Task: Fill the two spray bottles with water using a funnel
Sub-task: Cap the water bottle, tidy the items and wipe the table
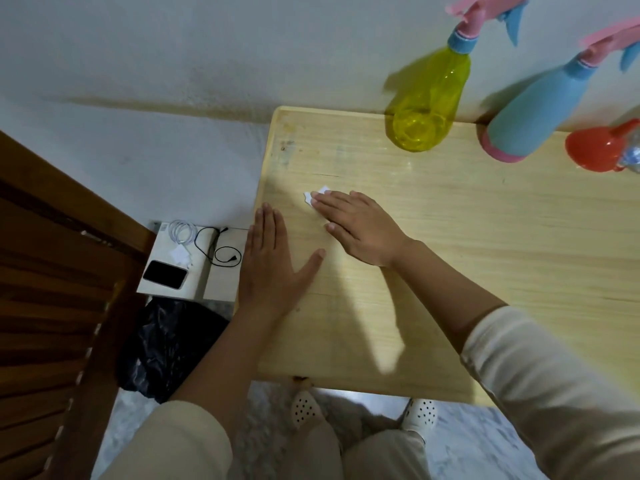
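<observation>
Wooden table against a white wall.
Left hand flat, fingers straight; right hand presses a paper scrap under straight fingertips.

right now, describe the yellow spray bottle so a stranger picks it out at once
On the wooden table, two spray bottles stand by the white wall. The yellow spray bottle is the left one. Its see-through yellow body sets it apart from the blue spray bottle, opaque with a pink base.

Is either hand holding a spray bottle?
No, the left hand and the right hand lie flat on the table, away from the yellow bottle and blue bottle.
</observation>
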{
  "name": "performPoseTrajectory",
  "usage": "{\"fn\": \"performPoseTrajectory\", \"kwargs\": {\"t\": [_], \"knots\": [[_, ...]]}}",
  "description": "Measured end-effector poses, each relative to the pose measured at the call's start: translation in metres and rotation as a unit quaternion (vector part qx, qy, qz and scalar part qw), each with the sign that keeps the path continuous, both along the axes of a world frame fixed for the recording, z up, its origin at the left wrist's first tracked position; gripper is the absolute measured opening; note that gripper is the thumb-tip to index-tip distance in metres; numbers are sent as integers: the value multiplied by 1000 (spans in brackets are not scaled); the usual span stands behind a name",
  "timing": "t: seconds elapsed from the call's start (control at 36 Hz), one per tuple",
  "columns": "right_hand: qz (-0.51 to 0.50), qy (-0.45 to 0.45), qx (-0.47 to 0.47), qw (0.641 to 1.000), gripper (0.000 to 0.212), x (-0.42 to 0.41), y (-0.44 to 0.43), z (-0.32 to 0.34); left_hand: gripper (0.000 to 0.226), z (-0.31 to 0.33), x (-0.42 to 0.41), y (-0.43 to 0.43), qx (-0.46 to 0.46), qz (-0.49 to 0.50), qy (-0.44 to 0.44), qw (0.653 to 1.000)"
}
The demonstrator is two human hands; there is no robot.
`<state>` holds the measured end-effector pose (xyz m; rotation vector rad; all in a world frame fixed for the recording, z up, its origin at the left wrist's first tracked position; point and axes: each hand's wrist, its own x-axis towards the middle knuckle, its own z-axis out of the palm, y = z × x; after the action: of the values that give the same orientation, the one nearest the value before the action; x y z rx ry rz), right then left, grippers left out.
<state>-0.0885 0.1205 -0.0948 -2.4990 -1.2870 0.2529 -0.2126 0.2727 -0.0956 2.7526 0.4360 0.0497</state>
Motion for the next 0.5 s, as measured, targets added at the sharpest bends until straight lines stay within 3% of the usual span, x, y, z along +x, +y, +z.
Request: {"fn": "performPoseTrajectory", "kwargs": {"t": [0.28, 0.5], "knots": [[34, -5, -7, 999, 52, -26, -26, 3, 93, -3, -21, -4, 22, -35, 2, 999], [30, -9, -31, 999, 54, -38, -83, 16, 89, -4, -50, -41, 2, 31, -7, 1000]]}}
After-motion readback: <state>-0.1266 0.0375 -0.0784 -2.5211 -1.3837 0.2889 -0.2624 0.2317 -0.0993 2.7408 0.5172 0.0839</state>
